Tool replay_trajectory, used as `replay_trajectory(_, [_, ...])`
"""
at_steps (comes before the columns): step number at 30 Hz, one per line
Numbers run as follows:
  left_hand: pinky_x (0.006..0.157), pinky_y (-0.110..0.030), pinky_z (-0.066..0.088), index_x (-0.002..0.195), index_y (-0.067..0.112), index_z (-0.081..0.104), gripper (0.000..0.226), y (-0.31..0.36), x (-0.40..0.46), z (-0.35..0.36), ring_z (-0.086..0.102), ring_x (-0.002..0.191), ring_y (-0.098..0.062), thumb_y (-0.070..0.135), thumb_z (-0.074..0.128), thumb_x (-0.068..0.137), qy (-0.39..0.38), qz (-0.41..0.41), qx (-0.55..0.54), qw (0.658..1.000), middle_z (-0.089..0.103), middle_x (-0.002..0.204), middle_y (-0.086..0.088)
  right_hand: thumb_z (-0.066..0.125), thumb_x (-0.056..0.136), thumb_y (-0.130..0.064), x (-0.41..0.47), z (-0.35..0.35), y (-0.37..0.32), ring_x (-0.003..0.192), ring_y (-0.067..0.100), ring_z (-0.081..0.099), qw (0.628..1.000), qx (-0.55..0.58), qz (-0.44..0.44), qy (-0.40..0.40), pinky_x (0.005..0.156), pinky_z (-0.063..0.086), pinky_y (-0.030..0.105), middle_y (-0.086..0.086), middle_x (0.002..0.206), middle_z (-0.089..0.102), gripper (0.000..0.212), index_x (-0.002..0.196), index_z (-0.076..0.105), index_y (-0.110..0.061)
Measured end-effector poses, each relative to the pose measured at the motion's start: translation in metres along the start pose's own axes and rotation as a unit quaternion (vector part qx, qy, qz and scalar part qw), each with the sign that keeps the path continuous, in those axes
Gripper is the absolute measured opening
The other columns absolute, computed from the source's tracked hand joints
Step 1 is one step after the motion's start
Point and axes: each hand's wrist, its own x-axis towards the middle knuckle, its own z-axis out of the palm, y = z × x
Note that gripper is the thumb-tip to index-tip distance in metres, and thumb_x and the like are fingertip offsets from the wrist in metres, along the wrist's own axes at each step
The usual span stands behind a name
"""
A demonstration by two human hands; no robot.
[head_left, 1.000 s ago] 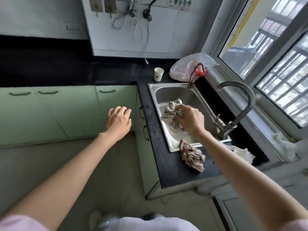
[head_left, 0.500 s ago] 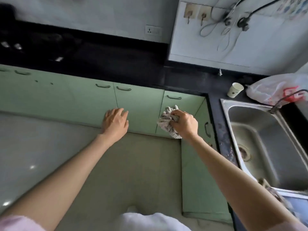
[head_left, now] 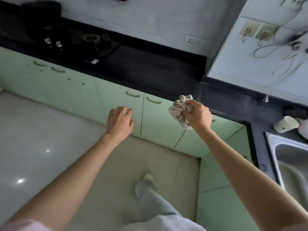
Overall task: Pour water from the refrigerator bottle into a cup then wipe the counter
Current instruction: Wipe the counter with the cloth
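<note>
Right hand (head_left: 198, 116): fingers (head_left: 189, 108) curled tight round a bunched grey-white rag (head_left: 179, 110), which bulges out above and to the left of the fist, with a tail hanging below the wrist. Hand and rag sit right of frame centre, in the air just in front of the near edge of the black surface (head_left: 150, 70); can't tell if the rag touches that edge.

Left hand (head_left: 120, 120): fingers (head_left: 121, 110) straight, slightly spread, holding nothing. Palm faces down, at frame centre, seen against a green cabinet door (head_left: 116, 97); can't tell if it touches the door.

Paper cup (head_left: 285, 125): white, lying tilted in this view with its mouth toward the right, on the surface at the right edge of frame, just above the steel sink (head_left: 273, 147). Well apart from both hands. Contents not visible.

Further out: the surface runs diagonally from upper left to right, with a dark stove (head_left: 93, 42) on it at upper left. Wall socket (head_left: 194, 42) above centre. Two wall hooks (head_left: 255, 33) and loose cables at upper right. Pale trouser leg and shoe (head_left: 148, 178) on the floor (head_left: 33, 130) at bottom centre.
</note>
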Motion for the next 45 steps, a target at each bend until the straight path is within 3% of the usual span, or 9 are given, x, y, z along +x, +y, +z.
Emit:
replay_trajectory(17, [0.093, -0.051, 0.044, 0.118, 0.001, 0.060, 0.037, -0.059, 0.254, 0.070, 0.056, 0.109, -0.036, 0.019, 0.060, 0.086, -0.022, 0.016, -0.011, 1.000, 0.061, 0.116, -0.016, 0.068, 0.077, -0.030, 0.234, 0.095, -0.008, 0.096, 0.024, 0.061, 0.999, -0.012, 0.044, -0.029, 0.072, 0.044, 0.031, -0.006, 0.110, 0.065, 0.040, 0.117, 0.064, -0.032])
replay_trajectory(27, [0.099, -0.049, 0.042, 0.125, 0.004, 0.056, 0.041, -0.064, 0.339, 0.121, 0.052, 0.117, -0.032, 0.024, 0.056, 0.089, -0.091, 0.065, -0.022, 0.993, 0.058, 0.125, -0.015, 0.070, 0.078, -0.029, 0.288, 0.140, 0.016, 0.094, 0.021, 0.062, 0.995, -0.033, 0.079, -0.047, 0.064, 0.037, 0.026, -0.008, 0.111, 0.064, 0.041, 0.118, 0.063, -0.031])
replay_trajectory(32, [0.098, -0.049, 0.043, 0.122, 0.005, 0.058, 0.039, -0.068, 0.386, 0.140, 0.054, 0.114, -0.032, 0.023, 0.059, 0.088, -0.098, 0.109, -0.035, 0.989, 0.059, 0.122, -0.014, 0.070, 0.077, -0.026, 0.314, 0.170, 0.016, 0.092, 0.021, 0.061, 0.995, -0.036, 0.088, -0.027, 0.061, 0.041, 0.028, -0.006, 0.107, 0.064, 0.041, 0.117, 0.063, -0.028])
replay_trajectory(36, [0.099, -0.049, 0.043, 0.123, 0.005, 0.058, 0.040, -0.072, 0.421, 0.156, 0.054, 0.116, -0.032, 0.022, 0.059, 0.088, -0.114, 0.145, -0.041, 0.982, 0.058, 0.123, -0.014, 0.070, 0.076, -0.024, 0.333, 0.197, 0.015, 0.093, 0.022, 0.060, 0.995, -0.051, 0.085, -0.018, 0.057, 0.034, 0.026, -0.005, 0.105, 0.063, 0.040, 0.115, 0.063, -0.025])
replay_trajectory(39, [0.097, -0.050, 0.044, 0.122, 0.004, 0.059, 0.039, -0.077, 0.442, 0.168, 0.055, 0.114, -0.032, 0.022, 0.061, 0.087, -0.119, 0.167, -0.039, 0.978, 0.059, 0.122, -0.015, 0.073, 0.074, -0.025, 0.338, 0.219, 0.015, 0.099, 0.024, 0.060, 0.995, -0.068, 0.070, -0.016, 0.053, 0.042, 0.027, -0.003, 0.108, 0.062, 0.043, 0.116, 0.064, -0.024])
replay_trajectory(41, [0.097, -0.050, 0.044, 0.121, 0.004, 0.059, 0.039, -0.078, 0.454, 0.176, 0.055, 0.114, -0.032, 0.021, 0.061, 0.086, -0.124, 0.180, -0.039, 0.975, 0.060, 0.121, -0.015, 0.077, 0.070, -0.027, 0.335, 0.234, 0.015, 0.111, 0.029, 0.057, 0.997, -0.071, 0.038, -0.005, 0.058, 0.055, 0.034, 0.001, 0.119, 0.061, 0.053, 0.120, 0.063, -0.024])
replay_trajectory(45, [0.098, -0.050, 0.043, 0.122, 0.005, 0.059, 0.040, -0.069, 0.465, 0.193, 0.054, 0.116, -0.032, 0.022, 0.061, 0.087, -0.143, 0.202, -0.045, 0.968, 0.058, 0.124, -0.014, 0.081, 0.067, -0.036, 0.325, 0.259, 0.016, 0.131, 0.035, 0.044, 0.994, -0.105, -0.009, -0.008, 0.083, 0.054, 0.040, 0.008, 0.141, 0.049, 0.070, 0.132, 0.055, -0.028])
